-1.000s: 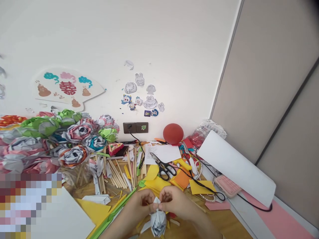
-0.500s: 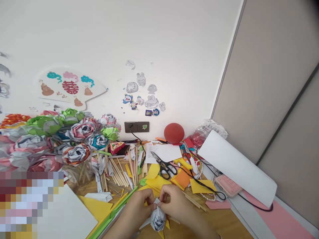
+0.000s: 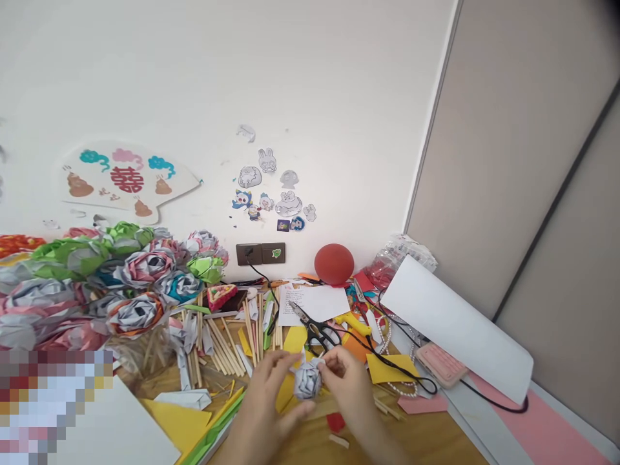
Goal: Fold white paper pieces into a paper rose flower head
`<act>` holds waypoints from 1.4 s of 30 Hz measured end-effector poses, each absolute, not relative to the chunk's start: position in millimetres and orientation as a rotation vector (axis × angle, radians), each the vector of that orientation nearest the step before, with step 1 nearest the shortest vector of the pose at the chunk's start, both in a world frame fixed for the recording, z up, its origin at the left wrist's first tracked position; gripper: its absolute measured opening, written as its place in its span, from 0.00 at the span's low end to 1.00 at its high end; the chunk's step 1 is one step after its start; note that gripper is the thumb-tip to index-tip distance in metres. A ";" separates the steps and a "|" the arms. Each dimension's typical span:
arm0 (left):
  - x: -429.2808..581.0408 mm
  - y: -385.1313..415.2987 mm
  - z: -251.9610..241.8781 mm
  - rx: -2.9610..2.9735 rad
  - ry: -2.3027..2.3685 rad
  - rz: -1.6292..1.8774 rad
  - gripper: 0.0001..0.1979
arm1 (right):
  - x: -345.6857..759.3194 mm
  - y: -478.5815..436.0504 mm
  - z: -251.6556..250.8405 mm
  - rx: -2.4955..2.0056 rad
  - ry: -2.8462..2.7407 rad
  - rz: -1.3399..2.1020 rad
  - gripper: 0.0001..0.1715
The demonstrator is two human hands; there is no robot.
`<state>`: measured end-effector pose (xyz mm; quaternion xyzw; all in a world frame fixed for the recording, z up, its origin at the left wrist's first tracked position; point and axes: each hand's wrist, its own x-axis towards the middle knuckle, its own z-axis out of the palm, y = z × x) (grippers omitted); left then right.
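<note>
A small white paper rose (image 3: 307, 380) is held up over the near part of the wooden table, its folded petals facing me. My right hand (image 3: 343, 381) pinches the rose's right edge between thumb and fingers. On the other side, my left hand (image 3: 271, 400) is spread, thumb and fingers apart around the flower's left side without gripping it. Beneath lie a red paper scrap (image 3: 335, 423) and a short pale piece (image 3: 339, 441). Black-handled scissors (image 3: 317, 329) rest just behind the hands.
Many finished paper roses (image 3: 140, 313) crowd the left. Wooden sticks (image 3: 225, 349) lie behind the hands. A yellow glue gun (image 3: 356, 321), its black cord, a red balloon (image 3: 334, 263) and a pink calculator-like keypad (image 3: 442, 363) are to the right. White sheets (image 3: 126, 413) cover the near left.
The rose has risen and turned its petals toward me. My left hand has let go and opened, while my right keeps its pinch. The red scrap below has come into view.
</note>
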<state>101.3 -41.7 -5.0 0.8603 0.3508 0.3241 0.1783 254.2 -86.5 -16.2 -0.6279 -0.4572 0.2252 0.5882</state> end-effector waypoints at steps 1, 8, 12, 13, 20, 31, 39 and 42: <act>102.0 -42.4 -8.2 2.485 1.010 0.890 0.26 | 254.0 -84.7 -18.4 -1.443 -0.992 0.548 0.05; 109.6 -40.8 -33.5 2.822 1.156 1.141 0.22 | 245.0 -79.8 -32.3 -1.364 -0.914 0.685 0.05; 111.2 -39.7 -36.5 2.986 1.145 1.198 0.15 | 246.7 -79.4 -33.0 -1.384 -0.987 0.789 0.06; 111.6 -40.7 -35.5 3.016 1.161 1.203 0.14 | 247.9 -79.5 -32.5 -1.402 -1.019 0.790 0.06; 115.3 -51.1 -28.2 3.177 1.186 1.135 0.10 | 250.6 -86.0 -23.9 -1.637 -1.279 0.483 0.08; 114.3 -43.9 -32.4 2.945 1.318 1.392 0.13 | 227.4 -105.9 -14.9 -1.439 -1.454 0.173 0.17; 105.5 -34.8 -27.8 3.011 1.294 1.552 0.13 | 230.5 -110.6 -22.8 -1.288 -1.449 -0.047 0.15; 103.1 -32.8 -24.7 2.994 1.276 1.606 0.12 | 230.8 -111.5 -13.8 -1.287 -1.375 -0.139 0.14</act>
